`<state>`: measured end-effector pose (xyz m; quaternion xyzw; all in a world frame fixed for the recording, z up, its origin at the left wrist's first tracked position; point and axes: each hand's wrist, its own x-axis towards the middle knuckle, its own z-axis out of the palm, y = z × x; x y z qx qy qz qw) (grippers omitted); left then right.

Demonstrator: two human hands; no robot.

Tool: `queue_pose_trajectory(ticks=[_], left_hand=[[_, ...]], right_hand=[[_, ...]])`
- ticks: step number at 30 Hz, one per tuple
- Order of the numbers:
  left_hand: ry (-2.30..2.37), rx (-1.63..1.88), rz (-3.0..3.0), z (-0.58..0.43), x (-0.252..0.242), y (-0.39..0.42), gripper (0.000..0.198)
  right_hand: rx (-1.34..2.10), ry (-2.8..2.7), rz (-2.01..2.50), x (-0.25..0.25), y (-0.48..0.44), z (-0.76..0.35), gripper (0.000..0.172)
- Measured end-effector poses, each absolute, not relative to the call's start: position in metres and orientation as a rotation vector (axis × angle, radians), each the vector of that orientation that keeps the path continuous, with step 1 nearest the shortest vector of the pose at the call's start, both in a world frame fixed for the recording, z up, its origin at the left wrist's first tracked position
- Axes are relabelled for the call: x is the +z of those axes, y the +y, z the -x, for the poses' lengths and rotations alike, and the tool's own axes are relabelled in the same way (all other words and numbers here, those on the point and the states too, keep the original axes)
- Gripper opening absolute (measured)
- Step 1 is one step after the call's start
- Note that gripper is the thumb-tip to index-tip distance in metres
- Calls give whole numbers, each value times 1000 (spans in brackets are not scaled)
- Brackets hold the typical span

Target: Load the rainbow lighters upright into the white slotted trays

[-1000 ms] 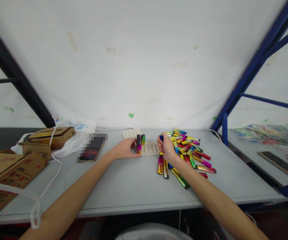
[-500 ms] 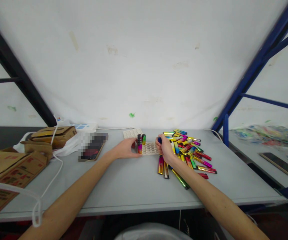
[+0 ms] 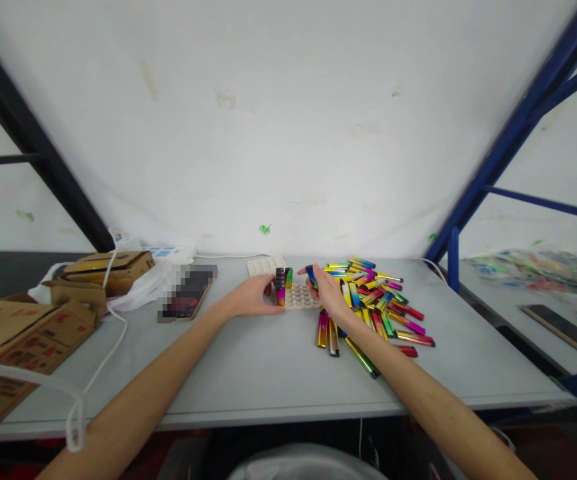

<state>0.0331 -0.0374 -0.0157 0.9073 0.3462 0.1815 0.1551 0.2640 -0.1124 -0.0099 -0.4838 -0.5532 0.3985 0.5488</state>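
A pale tray with rows of round holes [image 3: 303,296] lies on the table between my hands. Several shiny tubes with black tops [image 3: 281,293] stand upright at its left end, purple-pink at the front and green behind. My left hand [image 3: 255,295] wraps round that end, thumb at the front corner and fingers behind, gripping the tray. In my right hand [image 3: 327,291] is a blue tube with a dark end [image 3: 311,275], tilted above the tray's right part; its lower portion is hidden by the fingers. Close to that hand, a loose pile of metallic coloured tubes [image 3: 383,313] spreads over the table.
A second pale tray [image 3: 263,267] lies behind, near the wall. Left of my hands are a phone [image 3: 191,293], partly blurred out, and opened cardboard boxes [image 3: 33,340] with a white cord. A blue metal frame [image 3: 493,153] rises at right.
My right hand has moved slightly left over the tray, and the blue tube in it has turned to a tilt. My left hand stays where it was.
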Motion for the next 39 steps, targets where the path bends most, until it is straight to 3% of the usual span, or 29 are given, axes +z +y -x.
queue_pose_trajectory(ticks=[4,10,25,39], left_hand=[[990,505,-2581,-34,-14,-39,50],[977,479,-2580,-35,-10,-42,51],[980,479,-2585,-36,-10,-41,53],[1019,465,-2582,-35,-8,-43,52]], right_hand=[[570,-1590,1237,-12,-112,-267,39],[313,-1820,1262,-8,-113,-267,16],[342,-1944,1304,-6,-104,-272,22],[-125,-2232,1681,4,-100,-274,29]])
